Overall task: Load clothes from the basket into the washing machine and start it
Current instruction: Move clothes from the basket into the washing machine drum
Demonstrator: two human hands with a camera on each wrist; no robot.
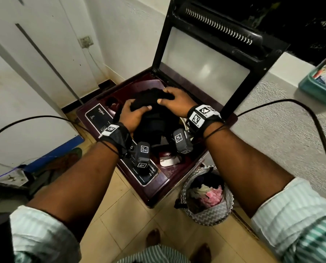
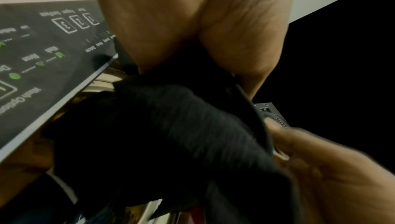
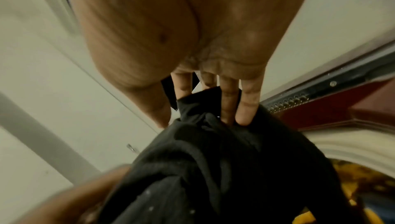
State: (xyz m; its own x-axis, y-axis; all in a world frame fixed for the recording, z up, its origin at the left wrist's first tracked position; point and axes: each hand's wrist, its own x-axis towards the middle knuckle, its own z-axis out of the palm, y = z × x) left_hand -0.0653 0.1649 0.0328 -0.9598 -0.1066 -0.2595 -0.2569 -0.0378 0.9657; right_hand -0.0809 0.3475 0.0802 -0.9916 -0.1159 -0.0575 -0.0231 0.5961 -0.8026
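Left hand (image 1: pixel 133 115): yours, fingers and thumb curled round the near side of a black garment (image 1: pixel 150 118), clamped on it. Right hand (image 1: pixel 174 100): yours, fingers (image 3: pixel 245 102) dug into the far folds of the same garment, thumb hooked over the top, likewise clamped. Garment: bunched between both hands, held over the washer (image 1: pixel 179 175) opening, its lower part hanging toward the drum; a yellow-patterned item (image 3: pixel 363 182) already lies inside. Lid (image 1: pixel 205 59): raised, standing behind your hands. Panel (image 2: pixel 42 55): just left of your left hand, green lights showing. Basket (image 1: pixel 207 211): on the floor beside the washer at your right, clothes of mixed colours in it, so loading looks only partly done. Risks, as a judgement: a trailing fold may catch on the drum rim or hang outside and foul the lid; your left wrist may brush the lit panel and alter a setting; the wrist cables (image 1: pixel 34 118) may snag on the washer edge as you reach down.
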